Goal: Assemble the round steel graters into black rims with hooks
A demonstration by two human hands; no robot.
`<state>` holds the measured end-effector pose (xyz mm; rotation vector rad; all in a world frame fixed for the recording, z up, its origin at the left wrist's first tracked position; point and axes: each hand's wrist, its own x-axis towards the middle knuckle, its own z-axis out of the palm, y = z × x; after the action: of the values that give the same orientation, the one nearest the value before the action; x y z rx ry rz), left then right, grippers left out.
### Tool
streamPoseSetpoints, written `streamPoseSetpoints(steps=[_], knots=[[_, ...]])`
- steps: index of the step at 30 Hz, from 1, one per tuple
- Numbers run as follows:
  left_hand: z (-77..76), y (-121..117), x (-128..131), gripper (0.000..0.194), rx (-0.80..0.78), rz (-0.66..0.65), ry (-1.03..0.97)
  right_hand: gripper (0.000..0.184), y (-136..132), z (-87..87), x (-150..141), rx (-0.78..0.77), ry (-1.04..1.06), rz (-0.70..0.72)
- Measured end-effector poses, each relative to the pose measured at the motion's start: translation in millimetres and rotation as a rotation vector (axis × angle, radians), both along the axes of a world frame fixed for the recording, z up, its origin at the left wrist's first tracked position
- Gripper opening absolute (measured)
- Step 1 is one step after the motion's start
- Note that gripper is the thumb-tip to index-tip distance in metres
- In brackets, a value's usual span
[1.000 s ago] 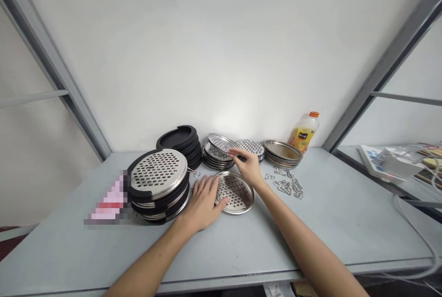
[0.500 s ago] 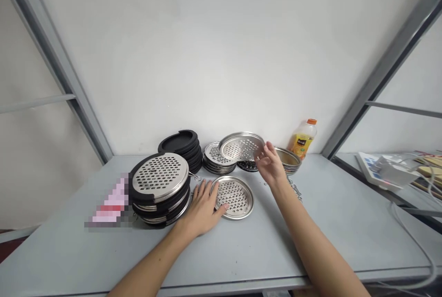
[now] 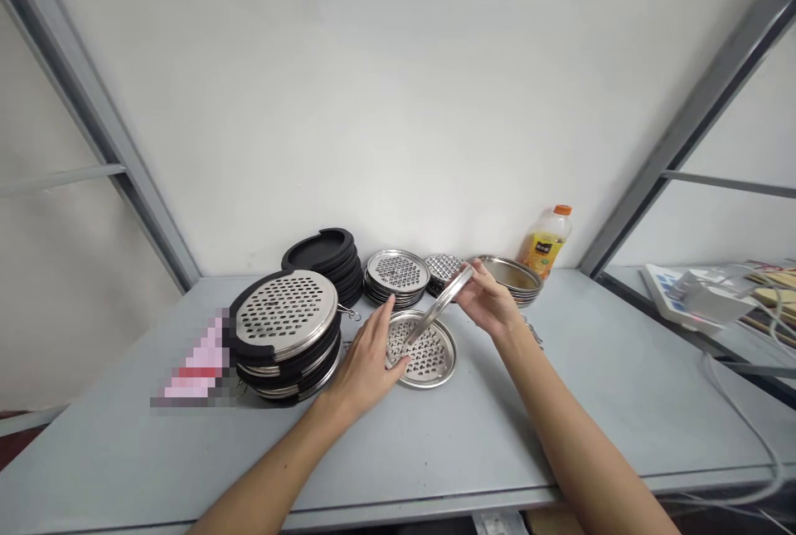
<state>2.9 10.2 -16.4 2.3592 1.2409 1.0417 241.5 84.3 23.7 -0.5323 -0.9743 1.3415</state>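
Observation:
My right hand (image 3: pixel 489 301) pinches the rim of a round metal grater disc (image 3: pixel 440 304). The disc is tipped almost edge-on, its lower edge over a second grater disc (image 3: pixel 429 359) lying flat on the table. Whether the two touch I cannot tell. My left hand (image 3: pixel 366 362) is open at the left side of the flat disc, fingers apart, thumb at its rim. Left of that hand stands a tall stack of black rings and metal discs, with a slotted grater disc (image 3: pixel 289 315) on top and a small wire loop (image 3: pixel 350 313) sticking out.
Along the wall stand a stack of black ring holders (image 3: pixel 323 257), a pile of grater discs (image 3: pixel 398 272), more perforated discs (image 3: pixel 443 266) and nested metal dishes (image 3: pixel 510 276). A juice bottle (image 3: pixel 547 246) stands behind the dishes. A power strip (image 3: pixel 690 303) with cables lies far right.
My right hand has turned the held grater disc from nearly level to steeply tilted and lowered it toward the flat disc. My left hand's fingers have lifted slightly.

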Motion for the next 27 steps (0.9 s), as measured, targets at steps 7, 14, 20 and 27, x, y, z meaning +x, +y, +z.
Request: streamPoseSetpoints(steps=[7, 14, 20, 27], knots=[[3.3, 1.1, -2.4, 0.101, 0.157, -0.029, 0.012, 0.027, -2.6, -1.1, -10.3, -0.215, 0.115, 0.198], [2.3, 0.1, -3.9, 0.111, 0.165, 0.009, 0.012, 0.024, -2.9, -4.1, -17.2, -0.282, 0.042, 0.137], [7.4, -2.4, -4.8, 0.117, 0.081, -0.003, -0.01, 0.03, -9.2, -7.6, -13.0, -0.253, -0.181, 0.024], [10.0, -2.7, -2.9, 0.121, -0.101, 0.002, -0.129, 0.038, -20.9, -15.0, -8.7, 0.004, -0.73, -0.193]])
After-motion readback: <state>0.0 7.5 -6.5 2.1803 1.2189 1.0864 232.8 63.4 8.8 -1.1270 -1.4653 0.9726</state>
